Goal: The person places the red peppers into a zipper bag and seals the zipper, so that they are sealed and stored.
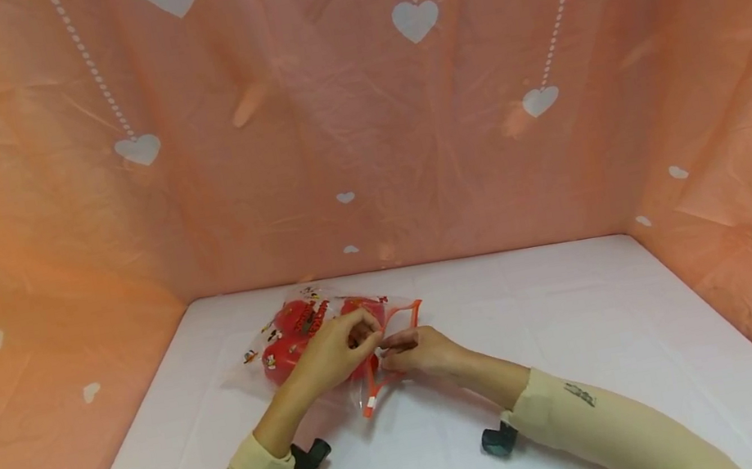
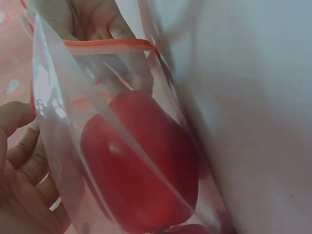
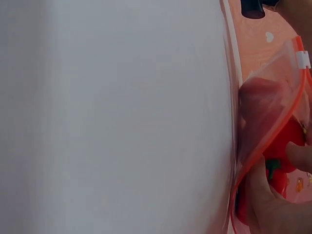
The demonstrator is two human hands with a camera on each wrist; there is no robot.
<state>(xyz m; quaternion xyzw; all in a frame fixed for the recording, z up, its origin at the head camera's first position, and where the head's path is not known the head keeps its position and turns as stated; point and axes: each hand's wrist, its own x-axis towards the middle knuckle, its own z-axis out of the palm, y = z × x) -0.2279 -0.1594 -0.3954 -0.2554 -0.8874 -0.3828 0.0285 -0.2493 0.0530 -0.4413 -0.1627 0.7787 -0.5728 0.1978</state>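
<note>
A clear printed zip bag [image 1: 328, 296] with an orange zip edge lies on the table, its mouth open toward the right. Several red bell peppers [image 1: 284, 361] show through the plastic. My left hand [image 1: 337, 349] is at the mouth, pinching the bag's edge between thumb and fingers. From the right, my right hand [image 1: 427, 352] reaches through the orange opening. Its thumb and fingers are round the stem end of a red bell pepper [image 2: 141, 165] inside the bag. In the right wrist view that pepper's green stem [image 3: 273, 166] sits between thumb and fingers.
A white slider [image 3: 303, 59] sits on the orange zip. The white table [image 1: 545, 306] is bordered behind and at both sides by an orange cloth [image 1: 376, 143] with white hearts. Black wrist cameras [image 1: 311, 456] hang under both sleeves, close over the table.
</note>
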